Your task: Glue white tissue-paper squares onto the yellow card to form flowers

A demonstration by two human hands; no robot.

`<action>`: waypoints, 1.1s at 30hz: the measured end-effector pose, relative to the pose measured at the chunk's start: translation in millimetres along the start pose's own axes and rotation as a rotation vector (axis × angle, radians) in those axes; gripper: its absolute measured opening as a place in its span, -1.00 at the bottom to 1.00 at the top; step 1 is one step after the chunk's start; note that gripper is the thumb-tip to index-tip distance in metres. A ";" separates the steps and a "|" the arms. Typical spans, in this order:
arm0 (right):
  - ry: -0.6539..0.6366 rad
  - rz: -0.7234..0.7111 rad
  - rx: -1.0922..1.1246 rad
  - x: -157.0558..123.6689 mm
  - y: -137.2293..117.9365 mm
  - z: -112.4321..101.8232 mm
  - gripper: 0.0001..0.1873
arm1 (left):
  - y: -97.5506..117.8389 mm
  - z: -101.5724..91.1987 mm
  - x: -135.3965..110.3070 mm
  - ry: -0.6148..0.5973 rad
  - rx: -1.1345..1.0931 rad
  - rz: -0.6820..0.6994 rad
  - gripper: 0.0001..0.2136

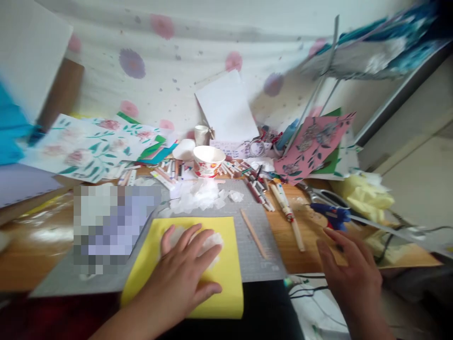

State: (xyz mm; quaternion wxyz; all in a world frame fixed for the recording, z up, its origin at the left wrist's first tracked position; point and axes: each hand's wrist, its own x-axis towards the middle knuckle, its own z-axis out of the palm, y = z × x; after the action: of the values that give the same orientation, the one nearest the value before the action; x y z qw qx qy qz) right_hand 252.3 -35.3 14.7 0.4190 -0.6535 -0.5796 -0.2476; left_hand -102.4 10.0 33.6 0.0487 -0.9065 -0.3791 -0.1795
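Observation:
My left hand lies with fingers spread over a sheet of yellow paper. Beneath those fingers is a crumpled white tissue piece, partly hidden. The paper rests on a grey cutting mat and its near end hangs past the table edge. Off to the right, my right hand is raised with fingers apart, holding nothing. Just beyond its fingertips lies a blue glue gun; whether they touch is unclear. A thin wooden stick sits on the mat between my hands.
White tissue scraps are piled behind the yellow paper, before a paper bowl. Several markers lie to its right, near scissors and crumpled yellow tissue. Flower pictures lean at back left; a pink one leans at right.

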 end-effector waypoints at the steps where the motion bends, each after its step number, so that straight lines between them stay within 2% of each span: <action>1: 0.049 0.057 -0.075 4.0 14.3 -2.4 -0.67 | -2.5 3.4 0.5 0.034 0.019 0.023 -0.51; 3: 0.055 0.192 -0.171 14.6 38.9 -4.1 -0.57 | -7.7 11.2 0.5 0.076 0.047 0.071 -0.49; 6: -0.122 0.412 -0.248 33.6 60.7 1.7 -0.43 | -13.5 21.1 -1.1 0.184 0.068 0.100 -0.53; 8: -0.232 0.488 -0.261 44.7 66.0 8.1 -0.46 | -15.5 24.2 -2.4 0.239 0.080 0.104 -0.55; 12: -0.304 0.551 -0.244 50.2 61.0 14.1 -0.64 | -14.5 22.8 -4.0 0.225 0.074 0.090 -0.50; 15: -0.336 0.565 -0.184 34.2 39.9 9.0 -0.58 | -7.8 18.0 -3.7 0.187 0.011 0.024 -0.50; 16: -0.355 0.554 -0.126 27.0 28.7 5.7 -0.55 | -5.0 16.2 -3.2 0.163 -0.019 -0.004 -0.52; 18: -0.407 0.497 0.154 14.3 1.2 -2.4 -0.57 | 0.1 13.3 -1.7 0.120 -0.098 -0.078 -0.55; 20: -0.602 0.331 0.368 7.5 -30.0 -10.4 -0.71 | 3.3 11.1 -0.1 0.077 -0.155 -0.113 -0.53; 22: -0.820 0.121 0.504 6.8 -59.6 -15.7 -0.80 | 4.7 9.3 0.6 0.057 -0.182 -0.127 -0.51; 23: -0.888 0.033 0.541 7.9 -72.3 -16.5 -0.83 | 5.0 8.5 0.5 0.052 -0.188 -0.129 -0.50; 27: -0.990 -0.163 0.484 13.1 -100.3 -8.6 -0.88 | 5.2 6.2 -0.9 0.045 -0.216 -0.127 -0.47; 33: -1.013 -0.285 0.309 7.7 -95.8 9.6 -0.85 | 5.0 6.7 -0.9 0.036 -0.246 -0.131 -0.45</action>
State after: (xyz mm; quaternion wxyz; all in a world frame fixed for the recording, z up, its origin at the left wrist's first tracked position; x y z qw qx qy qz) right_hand 159.9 -25.3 40.8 0.1411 -0.5369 -0.8212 0.1320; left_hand -97.6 7.3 27.3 -0.0679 -0.8757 -0.4115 -0.2435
